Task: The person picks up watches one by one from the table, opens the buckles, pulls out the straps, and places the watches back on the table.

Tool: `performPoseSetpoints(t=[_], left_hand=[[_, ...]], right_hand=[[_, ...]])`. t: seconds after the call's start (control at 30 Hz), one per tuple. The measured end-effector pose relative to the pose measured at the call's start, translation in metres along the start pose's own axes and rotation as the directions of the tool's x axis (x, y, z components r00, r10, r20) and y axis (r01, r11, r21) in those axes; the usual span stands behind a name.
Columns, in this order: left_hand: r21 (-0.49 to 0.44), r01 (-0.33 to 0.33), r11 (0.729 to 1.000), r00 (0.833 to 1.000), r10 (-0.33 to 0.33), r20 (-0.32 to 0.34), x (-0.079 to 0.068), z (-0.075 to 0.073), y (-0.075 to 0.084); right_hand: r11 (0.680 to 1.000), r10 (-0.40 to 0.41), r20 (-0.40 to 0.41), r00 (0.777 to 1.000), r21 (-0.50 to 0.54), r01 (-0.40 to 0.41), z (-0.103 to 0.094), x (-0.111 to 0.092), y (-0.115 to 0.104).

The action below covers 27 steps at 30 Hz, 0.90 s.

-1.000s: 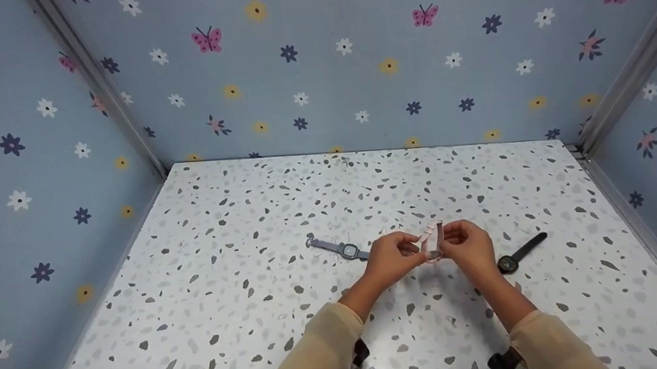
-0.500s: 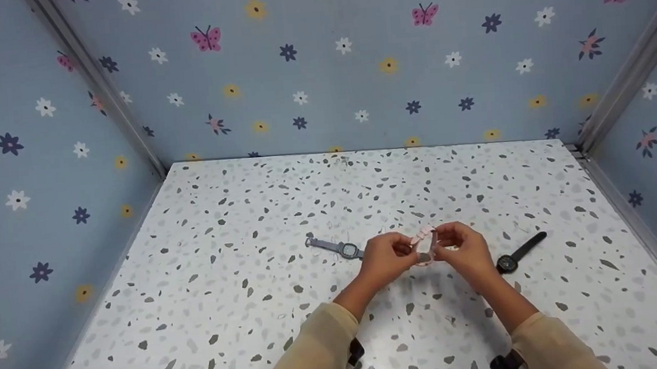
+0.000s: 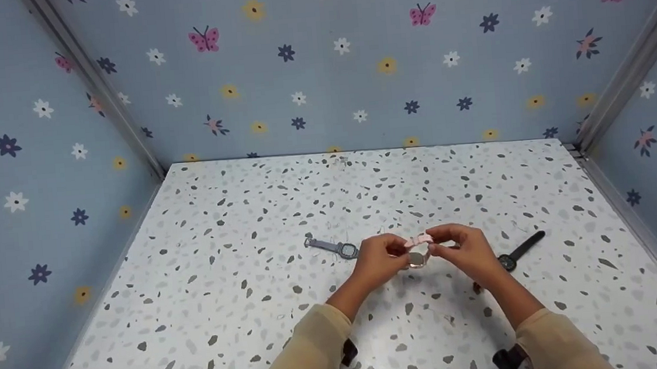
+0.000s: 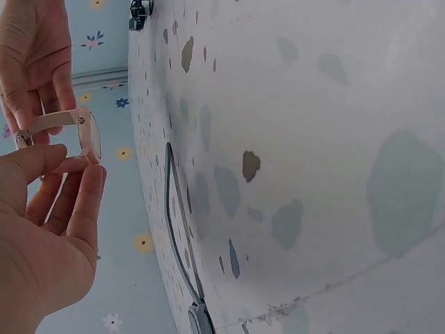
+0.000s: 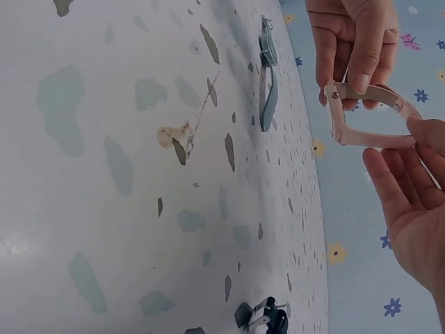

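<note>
Between my two hands is a pale pink wristwatch, held above the table with its strap closed in a loop. My left hand pinches it at the left, near the round case. On the other side, my right hand pinches the strap between thumb and fingers. The right wrist view shows the pink strap spanning both hands. A grey watch lies just left of my left hand, partly covered by it. To the right, a black watch lies partly behind my right forearm.
The speckled white table is bounded by blue flowered panels at the back and sides. A metal post stands at the back left corner. Dark devices are worn on both forearms.
Both hands have shifted a little left with the pink watch. It has turned, so the strap now lies across the top and the case back shows below it.
</note>
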<state>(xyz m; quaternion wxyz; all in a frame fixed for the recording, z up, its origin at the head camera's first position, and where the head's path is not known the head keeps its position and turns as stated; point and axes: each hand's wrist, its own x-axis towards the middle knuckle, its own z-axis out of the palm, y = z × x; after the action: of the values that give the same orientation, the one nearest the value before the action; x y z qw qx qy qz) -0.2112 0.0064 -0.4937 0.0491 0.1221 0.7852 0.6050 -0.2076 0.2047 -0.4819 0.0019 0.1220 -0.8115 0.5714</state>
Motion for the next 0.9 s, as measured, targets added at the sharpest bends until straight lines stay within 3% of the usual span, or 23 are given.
performPoseSetpoints(t=[0.23, 0.6, 0.9], left_hand=[[-0.082, 0.006, 0.997, 1.000, -0.006, 0.004, 0.001, -0.003, -0.006], [-0.055, 0.011, 0.998, 0.999, -0.008, 0.054, 0.002, -0.009, -0.001], [-0.133, 0.024, 0.991, 0.995, -0.011, 0.101, 0.003, -0.011, 0.003]], right_hand=[[1.000, -0.004, 0.027, 1.000, 0.028, 0.003, 0.001, 0.000, -0.004], [0.998, -0.047, 0.052, 0.998, -0.027, 0.048, 0.001, 0.002, -0.011], [0.996, -0.088, 0.081, 0.993, 0.005, 0.088, 0.004, 0.003, -0.007]])
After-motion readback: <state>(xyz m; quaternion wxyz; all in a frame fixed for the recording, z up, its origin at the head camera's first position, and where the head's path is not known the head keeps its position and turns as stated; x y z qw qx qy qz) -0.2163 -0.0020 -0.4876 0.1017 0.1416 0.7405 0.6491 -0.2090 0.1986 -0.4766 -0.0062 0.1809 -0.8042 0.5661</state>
